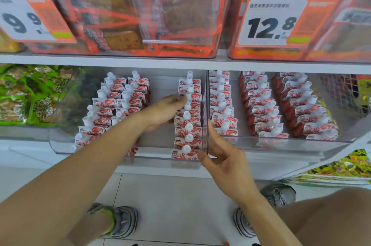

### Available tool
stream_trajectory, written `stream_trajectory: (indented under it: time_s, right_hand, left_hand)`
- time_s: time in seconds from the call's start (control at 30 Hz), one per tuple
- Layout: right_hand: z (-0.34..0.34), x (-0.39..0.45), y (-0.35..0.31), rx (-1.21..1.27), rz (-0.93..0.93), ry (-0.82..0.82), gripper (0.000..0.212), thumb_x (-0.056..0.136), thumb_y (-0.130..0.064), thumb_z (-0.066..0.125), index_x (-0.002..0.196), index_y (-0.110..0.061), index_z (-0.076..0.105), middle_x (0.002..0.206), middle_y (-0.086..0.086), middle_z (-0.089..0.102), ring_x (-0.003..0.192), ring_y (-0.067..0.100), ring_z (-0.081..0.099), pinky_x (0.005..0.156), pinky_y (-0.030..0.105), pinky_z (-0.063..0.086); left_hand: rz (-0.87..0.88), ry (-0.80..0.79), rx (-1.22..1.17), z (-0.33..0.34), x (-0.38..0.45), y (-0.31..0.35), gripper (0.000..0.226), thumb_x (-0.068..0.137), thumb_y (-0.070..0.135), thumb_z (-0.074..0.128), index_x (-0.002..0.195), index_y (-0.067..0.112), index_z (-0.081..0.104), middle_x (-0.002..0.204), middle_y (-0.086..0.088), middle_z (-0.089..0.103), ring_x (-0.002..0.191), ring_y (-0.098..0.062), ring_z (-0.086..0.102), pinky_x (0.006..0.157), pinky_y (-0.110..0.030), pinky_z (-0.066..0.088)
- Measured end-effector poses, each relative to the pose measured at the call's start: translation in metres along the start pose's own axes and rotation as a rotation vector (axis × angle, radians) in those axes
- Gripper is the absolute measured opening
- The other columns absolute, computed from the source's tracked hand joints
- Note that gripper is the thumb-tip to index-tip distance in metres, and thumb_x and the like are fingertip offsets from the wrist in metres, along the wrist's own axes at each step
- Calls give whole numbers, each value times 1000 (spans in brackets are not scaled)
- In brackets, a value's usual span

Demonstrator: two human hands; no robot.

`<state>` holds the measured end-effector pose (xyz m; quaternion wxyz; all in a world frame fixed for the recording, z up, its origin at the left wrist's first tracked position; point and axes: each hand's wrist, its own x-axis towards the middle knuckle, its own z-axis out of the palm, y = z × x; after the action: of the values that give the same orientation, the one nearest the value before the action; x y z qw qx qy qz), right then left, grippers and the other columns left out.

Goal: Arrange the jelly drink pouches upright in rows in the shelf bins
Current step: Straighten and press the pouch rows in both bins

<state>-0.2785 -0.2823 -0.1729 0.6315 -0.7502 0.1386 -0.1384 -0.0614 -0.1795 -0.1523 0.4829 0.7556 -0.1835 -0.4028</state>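
Observation:
Red-and-white jelly drink pouches with white caps stand upright in two clear shelf bins. The left bin [160, 160] holds two rows at its left [112, 109] and one row along its right wall [188, 117], with a bare gap between them. My left hand [164, 111] reaches into that gap, fingertips touching a pouch midway along the right row. My right hand [222, 155] is at the bin's front right corner, fingers spread, thumb against the frontmost pouch [185, 153]. The right bin [281, 143] holds three full rows.
Above, a white shelf [180, 62] carries clear bins of orange snack packs with price tags 9.9 and 12.8. Green snack bags [30, 95] fill a bin at the left. Yellow packs [341, 167] lie lower right. My shoes stand on the tiled floor below.

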Motion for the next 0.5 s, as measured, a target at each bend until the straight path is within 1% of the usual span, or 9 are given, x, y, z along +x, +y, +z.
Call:
stream_trajectory:
  time_s: [0.03, 0.1, 0.17, 0.23, 0.27, 0.33, 0.43, 0.47, 0.5]
  right_hand:
    - [-1, 0, 0, 9, 6, 3, 70, 89, 1, 67, 146, -30, 43, 127, -11, 66, 119, 6, 61, 87, 27, 57]
    - [-3, 1, 0, 19, 17, 24, 67, 86, -2, 72, 143, -28, 48, 126, -10, 67, 119, 9, 62, 88, 37, 59]
    - [-2, 3, 3, 23, 32, 51, 64, 83, -5, 75, 140, -25, 53, 122, -8, 69, 117, 12, 64, 90, 42, 58]
    - [-1, 4, 6, 27, 42, 67, 63, 82, -5, 77, 138, -25, 56, 119, -6, 71, 115, 14, 65, 91, 45, 57]
    - [-1, 4, 7, 29, 42, 66, 62, 82, -6, 77, 138, -25, 56, 119, -6, 71, 115, 14, 65, 93, 46, 56]
    - [-1, 4, 6, 39, 44, 52, 61, 84, -6, 75, 138, -23, 55, 120, -6, 70, 117, 14, 64, 97, 47, 53]
    - [1, 2, 0, 56, 35, 24, 60, 86, -3, 71, 141, -21, 52, 124, -6, 68, 120, 14, 62, 94, 43, 56]
    - [1, 1, -3, 60, 35, 10, 61, 87, -3, 70, 142, -21, 51, 125, -6, 67, 121, 13, 61, 93, 40, 56]
    - [0, -1, -7, 58, 45, -6, 62, 88, -4, 70, 143, -22, 49, 126, -6, 67, 121, 13, 61, 92, 37, 57]
  left_hand:
    - [-30, -65, 25, -5, -16, 1, 52, 93, 47, 54, 140, 25, 48, 138, 7, 56, 125, -13, 52, 108, -42, 41]
    - [-125, -203, 55, -7, -47, -1, 47, 89, 40, 63, 130, 17, 58, 127, 2, 65, 117, -17, 60, 100, -41, 49]
    - [-150, -298, 115, 1, -66, -9, 38, 89, 36, 66, 119, 13, 65, 115, -2, 71, 110, -19, 65, 100, -39, 49]
    - [-100, -240, 229, 11, -67, -17, 42, 82, 47, 69, 110, 15, 70, 105, 0, 74, 105, -20, 67, 101, -42, 48]
    - [-90, -198, 268, 14, -63, -19, 43, 79, 49, 70, 107, 16, 71, 101, 0, 75, 103, -20, 68, 100, -44, 48]
    - [-85, -160, 296, 18, -58, -20, 34, 83, 40, 68, 105, 15, 71, 99, 2, 75, 101, -20, 69, 99, -44, 49]
    - [-93, -175, 258, 20, -57, -18, 28, 85, 32, 67, 107, 15, 70, 103, 3, 74, 104, -19, 67, 100, -42, 48]
    - [-106, -188, 242, 21, -59, -16, 28, 85, 33, 68, 106, 15, 70, 103, 3, 74, 105, -18, 67, 101, -42, 48]
    - [-109, -188, 270, 20, -62, -14, 32, 83, 39, 70, 106, 16, 71, 103, 4, 74, 103, -17, 67, 100, -42, 49]
